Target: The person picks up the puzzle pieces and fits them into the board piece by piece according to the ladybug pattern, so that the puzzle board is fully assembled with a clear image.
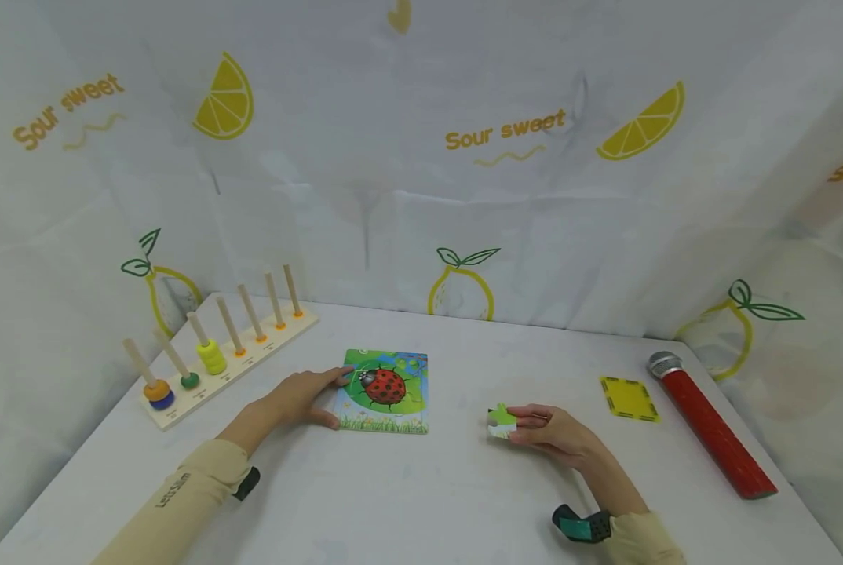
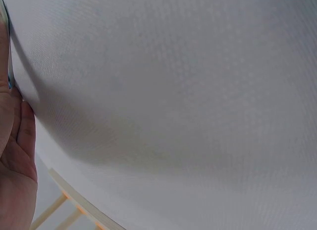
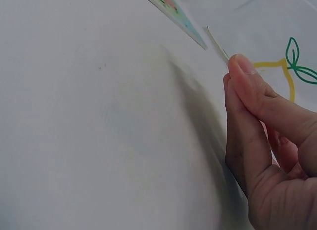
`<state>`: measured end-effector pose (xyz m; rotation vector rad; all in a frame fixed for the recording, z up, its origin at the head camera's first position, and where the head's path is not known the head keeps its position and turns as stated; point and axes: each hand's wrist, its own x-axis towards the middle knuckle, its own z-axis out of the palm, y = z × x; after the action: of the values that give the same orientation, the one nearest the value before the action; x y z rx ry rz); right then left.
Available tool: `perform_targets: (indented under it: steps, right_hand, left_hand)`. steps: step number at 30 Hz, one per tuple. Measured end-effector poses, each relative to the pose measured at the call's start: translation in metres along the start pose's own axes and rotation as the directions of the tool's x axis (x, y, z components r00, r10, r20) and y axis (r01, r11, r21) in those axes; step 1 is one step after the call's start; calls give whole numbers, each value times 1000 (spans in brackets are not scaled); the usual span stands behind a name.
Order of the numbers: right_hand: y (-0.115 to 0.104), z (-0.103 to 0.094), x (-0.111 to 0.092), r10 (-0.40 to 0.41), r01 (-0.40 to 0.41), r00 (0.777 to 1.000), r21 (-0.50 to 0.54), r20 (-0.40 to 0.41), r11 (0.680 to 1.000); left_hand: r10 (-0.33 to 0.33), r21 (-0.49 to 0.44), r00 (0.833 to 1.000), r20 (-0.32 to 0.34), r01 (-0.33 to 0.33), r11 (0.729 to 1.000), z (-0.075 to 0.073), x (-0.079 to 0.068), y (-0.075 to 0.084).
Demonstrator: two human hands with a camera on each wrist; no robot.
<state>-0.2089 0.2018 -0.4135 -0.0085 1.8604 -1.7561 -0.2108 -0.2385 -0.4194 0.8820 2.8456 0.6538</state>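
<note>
A square ladybug puzzle board [image 1: 386,392] lies on the white table, its picture facing up. My left hand [image 1: 300,400] rests at the board's left side, index finger by the upper left edge and thumb by the lower left corner. In the left wrist view, part of that hand [image 2: 17,155] shows at the left border, most of the board being out of frame. To the right of the board, my right hand [image 1: 552,431] pinches a small green and white puzzle piece [image 1: 501,421] between thumb and fingers. The right wrist view shows this thin piece [image 3: 217,44] nearly edge-on.
A wooden counting rack [image 1: 231,365] with upright pegs and several coloured beads stands at the left. On the right lie a yellow square plate [image 1: 629,398] and a red microphone-shaped toy [image 1: 714,428]. A white lemon-print curtain [image 1: 365,235] hangs behind the table.
</note>
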Motion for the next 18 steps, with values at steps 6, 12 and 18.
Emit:
perform_targets:
  steps: [6,12,18]
  right_hand:
    - [-3,15,10,-4,3,1000,26,11,1000]
    - [-6,28,18,-22,22,1000,2,7,1000]
    - [-8,44,26,-47,47,999,-18,-11,999]
  left_hand:
    - [-8,-8,1000,0,8,1000,-1,-1,0]
    - [-52,1,998,28,52,999,-1,1,1]
    - [-57,8,998,31,57,998,-1,1,1]
